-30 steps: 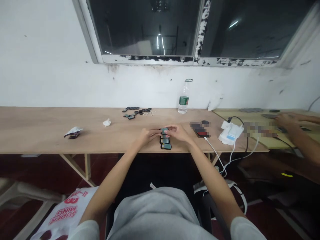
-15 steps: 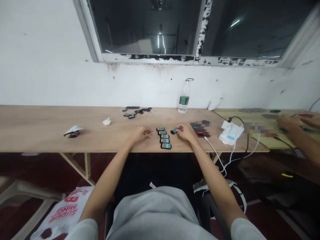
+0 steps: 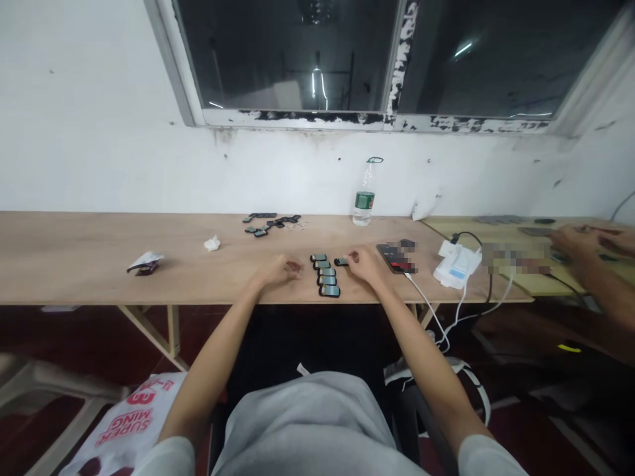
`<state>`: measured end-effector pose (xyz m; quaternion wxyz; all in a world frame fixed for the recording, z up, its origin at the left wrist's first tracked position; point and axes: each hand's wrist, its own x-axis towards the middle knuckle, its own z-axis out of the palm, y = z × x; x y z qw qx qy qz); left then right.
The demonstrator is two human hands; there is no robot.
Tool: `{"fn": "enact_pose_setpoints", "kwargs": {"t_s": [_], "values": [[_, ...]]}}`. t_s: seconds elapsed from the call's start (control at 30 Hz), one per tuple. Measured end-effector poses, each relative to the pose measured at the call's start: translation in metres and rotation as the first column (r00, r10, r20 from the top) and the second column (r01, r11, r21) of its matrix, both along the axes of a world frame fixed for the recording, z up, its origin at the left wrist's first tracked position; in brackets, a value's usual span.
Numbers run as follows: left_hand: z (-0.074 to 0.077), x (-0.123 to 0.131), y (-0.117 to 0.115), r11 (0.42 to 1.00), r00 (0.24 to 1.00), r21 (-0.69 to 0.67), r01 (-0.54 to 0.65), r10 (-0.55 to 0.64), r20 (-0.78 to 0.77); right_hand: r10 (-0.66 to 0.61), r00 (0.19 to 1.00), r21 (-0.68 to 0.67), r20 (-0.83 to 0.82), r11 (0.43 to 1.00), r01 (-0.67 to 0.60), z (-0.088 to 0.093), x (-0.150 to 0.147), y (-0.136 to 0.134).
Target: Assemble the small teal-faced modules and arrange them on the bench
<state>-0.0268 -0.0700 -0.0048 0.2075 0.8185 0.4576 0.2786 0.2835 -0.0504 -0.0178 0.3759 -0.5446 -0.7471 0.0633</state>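
I see the right hand [image 3: 366, 263] with thumb and fingers closed on the near end of a screen [image 3: 340, 262], small and dark-rimmed, which sticks out to that hand's left; I cannot tell whether it touches the table [image 3: 223, 281]. Just left of it, between both hands, a column of like screens [image 3: 329, 291] runs toward the table's near edge. I have the left hand [image 3: 278, 270] on the other side of that column, fingers loosely curled and parted, nothing visible in them. Beyond the left hand lies a scattered pile [image 3: 261, 232] of more dark pieces; farther out to its left are a tissue [image 3: 212, 243] and a packet [image 3: 145, 264]. Just right of the right hand I see a phone [image 3: 391, 254], and beyond that hand stands a bottle [image 3: 364, 205].
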Motion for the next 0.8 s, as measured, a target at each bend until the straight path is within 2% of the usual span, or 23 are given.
{"fn": "enact_pose_setpoints", "kwargs": {"t_s": [0.1,0.2,0.33,0.47,0.63,0.8], "values": [[0.001,-0.001,0.001,1.0,1.0,-0.004,0.001,-0.001,0.005,0.162,0.986,0.011,-0.044,0.987,-0.161,0.008,-0.007,-0.007],[0.001,-0.002,0.001,1.0,1.0,-0.022,-0.004,0.004,0.006,0.308,0.952,-0.057,0.001,0.95,-0.307,0.012,-0.018,-0.015],[0.003,-0.003,0.0,1.0,1.0,-0.015,-0.016,0.016,-0.01,0.291,0.951,-0.161,0.103,0.949,-0.272,0.011,-0.027,-0.019],[0.003,-0.002,-0.001,1.0,1.0,0.006,-0.012,0.012,-0.016,0.286,0.952,-0.179,0.109,0.948,-0.265,0.008,-0.027,-0.014],[0.005,0.001,-0.004,0.999,0.999,0.027,-0.02,0.021,-0.036,0.323,0.946,-0.238,0.01,0.92,-0.311,0.006,-0.03,-0.005],[0.016,0.01,-0.015,0.985,0.996,0.153,0.084,-0.082,-0.016,0.351,0.931,-0.207,-0.1,0.908,-0.364,0.009,-0.035,-0.007]]}}
